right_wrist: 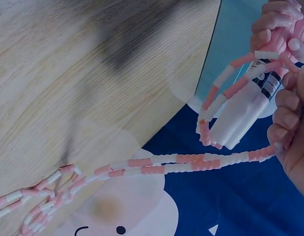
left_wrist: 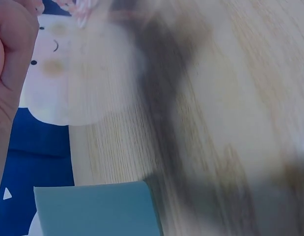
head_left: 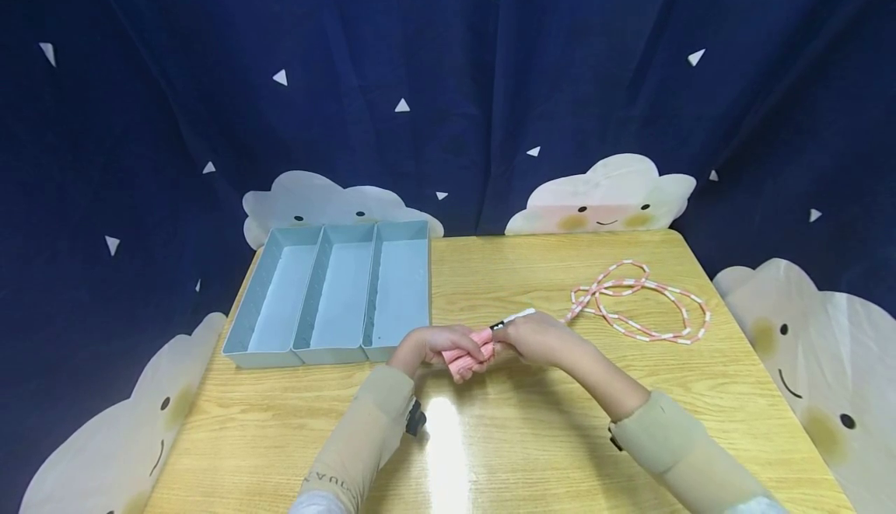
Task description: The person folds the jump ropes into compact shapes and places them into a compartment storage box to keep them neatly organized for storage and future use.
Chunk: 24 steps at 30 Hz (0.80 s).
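A beaded pink-and-white jump rope (head_left: pixel 707 316) is partly gathered in both hands. My left hand (head_left: pixel 448 345) grips its two handles side by side round their pink parts. In the right wrist view the handles' white ends (right_wrist: pixel 242 113) point down and away, past black labelled bands. Close by the bands, my right hand (head_left: pixel 535 337) holds doubled strands of beaded cord (right_wrist: pixel 193 165) in curled fingers. One loop of cord hangs across the handles in that view. The left wrist view catches the left hand (left_wrist: pixel 12 59) only at its edge.
A light blue tray (head_left: pixel 266 359) with three long compartments stands at the left of the wooden table (head_left: pixel 532 452), just beyond the left hand. The cord's loose loops lie on the right side. Behind hangs a dark blue curtain (head_left: pixel 448 71) with clouds and triangles.
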Motion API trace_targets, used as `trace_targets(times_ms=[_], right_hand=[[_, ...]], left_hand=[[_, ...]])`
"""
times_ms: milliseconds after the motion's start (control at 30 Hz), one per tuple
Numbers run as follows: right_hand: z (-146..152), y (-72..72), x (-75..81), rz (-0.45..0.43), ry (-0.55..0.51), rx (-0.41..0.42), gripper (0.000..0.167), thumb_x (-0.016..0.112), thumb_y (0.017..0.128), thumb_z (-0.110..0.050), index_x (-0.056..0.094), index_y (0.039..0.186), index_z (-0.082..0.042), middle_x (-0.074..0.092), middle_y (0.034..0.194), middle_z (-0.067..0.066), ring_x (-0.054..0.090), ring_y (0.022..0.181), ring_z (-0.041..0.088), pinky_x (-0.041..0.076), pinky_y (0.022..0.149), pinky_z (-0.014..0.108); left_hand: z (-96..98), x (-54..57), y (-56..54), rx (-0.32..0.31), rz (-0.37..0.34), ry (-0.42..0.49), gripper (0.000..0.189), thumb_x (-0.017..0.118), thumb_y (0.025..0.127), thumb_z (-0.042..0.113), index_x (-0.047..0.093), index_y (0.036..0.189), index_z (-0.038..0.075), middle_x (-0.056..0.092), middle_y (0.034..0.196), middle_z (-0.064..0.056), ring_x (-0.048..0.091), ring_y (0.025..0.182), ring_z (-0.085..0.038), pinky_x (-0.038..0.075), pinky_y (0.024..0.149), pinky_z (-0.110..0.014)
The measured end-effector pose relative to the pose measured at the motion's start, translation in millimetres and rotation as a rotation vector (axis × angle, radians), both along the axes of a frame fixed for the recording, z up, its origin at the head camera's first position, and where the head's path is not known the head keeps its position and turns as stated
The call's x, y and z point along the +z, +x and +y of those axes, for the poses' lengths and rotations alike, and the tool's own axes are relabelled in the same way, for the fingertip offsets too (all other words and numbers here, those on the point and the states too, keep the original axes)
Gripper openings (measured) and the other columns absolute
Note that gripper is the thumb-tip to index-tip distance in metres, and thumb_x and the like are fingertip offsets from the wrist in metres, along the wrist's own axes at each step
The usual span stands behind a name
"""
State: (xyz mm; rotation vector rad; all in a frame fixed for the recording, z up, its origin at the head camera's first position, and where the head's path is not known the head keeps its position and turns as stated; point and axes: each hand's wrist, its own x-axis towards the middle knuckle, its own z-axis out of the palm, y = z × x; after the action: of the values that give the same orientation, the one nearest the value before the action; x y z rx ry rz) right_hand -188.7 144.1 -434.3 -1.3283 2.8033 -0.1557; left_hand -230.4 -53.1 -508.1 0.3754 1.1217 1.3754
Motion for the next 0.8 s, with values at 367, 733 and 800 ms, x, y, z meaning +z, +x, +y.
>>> trace_targets(times_ms=[367, 733, 800], right_hand=[[-4.0, -4.3, 1.2, -0.05, -0.004, 0.048, 0.012, 0.064, 0.084, -0.019, 0.06, 0.072, -0.018, 0.053, 0.063, -0.009, 0.044, 0.054, 0.006, 0.043, 0.049, 0.025], [-7.5, -6.3, -0.3, -0.03, -0.009, 0.081, 0.016, 0.065, 0.082, -0.016, 0.054, 0.071, -0.02, 0.049, 0.064, -0.01, 0.042, 0.054, 0.005, 0.041, 0.048, 0.022], [-8.2, -6.4, -0.5, -0.033, -0.013, 0.079, 0.016, 0.064, 0.083, -0.018, 0.054, 0.071, -0.02, 0.049, 0.063, -0.01, 0.042, 0.054, 0.005, 0.041, 0.048, 0.022]], left_hand=[[0.5, 2.9, 0.7, -0.079, 0.069, -0.026, 0.011, 0.042, 0.089, 0.002, 0.048, 0.099, 0.0, 0.052, 0.068, -0.004, 0.046, 0.049, -0.011, 0.041, 0.046, -0.022], [3.8, 0.9, 1.3, -0.177, 0.057, 0.0, 0.013, 0.033, 0.098, 0.005, 0.046, 0.099, 0.003, 0.049, 0.067, -0.003, 0.044, 0.046, -0.01, 0.039, 0.043, -0.022], [3.8, 0.6, 1.3, -0.183, 0.059, 0.0, 0.015, 0.032, 0.098, 0.006, 0.047, 0.098, 0.005, 0.049, 0.068, -0.003, 0.044, 0.046, -0.01, 0.038, 0.043, -0.022]])
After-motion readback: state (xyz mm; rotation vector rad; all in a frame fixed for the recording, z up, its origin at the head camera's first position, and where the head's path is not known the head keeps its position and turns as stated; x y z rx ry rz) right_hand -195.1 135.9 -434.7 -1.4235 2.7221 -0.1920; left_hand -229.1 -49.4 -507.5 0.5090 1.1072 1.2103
